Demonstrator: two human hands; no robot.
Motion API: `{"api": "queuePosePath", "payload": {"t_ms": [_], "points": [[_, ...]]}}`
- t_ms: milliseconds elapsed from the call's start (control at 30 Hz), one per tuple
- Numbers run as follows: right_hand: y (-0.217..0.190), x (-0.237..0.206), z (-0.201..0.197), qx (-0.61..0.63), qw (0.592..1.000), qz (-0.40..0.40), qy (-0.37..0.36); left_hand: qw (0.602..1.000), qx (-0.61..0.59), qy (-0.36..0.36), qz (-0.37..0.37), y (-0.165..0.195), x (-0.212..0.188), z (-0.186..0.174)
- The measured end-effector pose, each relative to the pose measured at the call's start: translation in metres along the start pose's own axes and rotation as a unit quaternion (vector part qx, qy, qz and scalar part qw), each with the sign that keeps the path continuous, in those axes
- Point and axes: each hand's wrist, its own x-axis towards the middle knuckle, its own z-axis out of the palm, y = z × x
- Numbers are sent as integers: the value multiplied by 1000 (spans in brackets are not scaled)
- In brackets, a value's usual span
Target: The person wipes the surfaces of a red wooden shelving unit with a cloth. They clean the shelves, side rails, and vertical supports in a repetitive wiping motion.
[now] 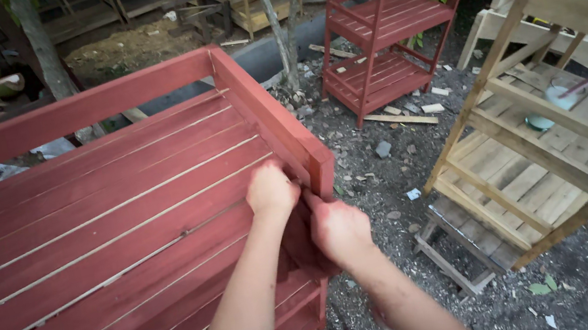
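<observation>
A large red-painted slatted wooden piece (95, 224), like a bench or crate with a raised rail, fills the left of the head view. My left hand (270, 192) rests closed on the slats at its right end, just inside the end rail (279, 123). My right hand (339, 229), smeared with red paint, grips the outer face of that same end, thumb touching the rail's edge. The two hands almost meet at the corner. Whether either hand holds a small tool is hidden.
A red three-tier slatted shelf (385, 20) stands behind on gravelly ground (384, 173). An unpainted wooden shelf frame (548, 144) leans at the right, holding a small container (560, 96). Thin tree trunks (277, 23), wood scraps and more bare racks lie beyond.
</observation>
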Motion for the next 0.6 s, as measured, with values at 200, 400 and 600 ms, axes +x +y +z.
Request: {"api": "queuePosePath", "payload": {"t_ms": [200, 400, 600], "points": [[12, -29, -9, 39, 999, 8, 26, 999, 20, -48, 9, 13, -18, -7], [11, -46, -23, 44, 998, 34, 0, 999, -12, -38, 11, 10, -37, -10], [-9, -11, -20, 20, 998, 46, -28, 999, -19, 33, -6, 2, -14, -1]]}}
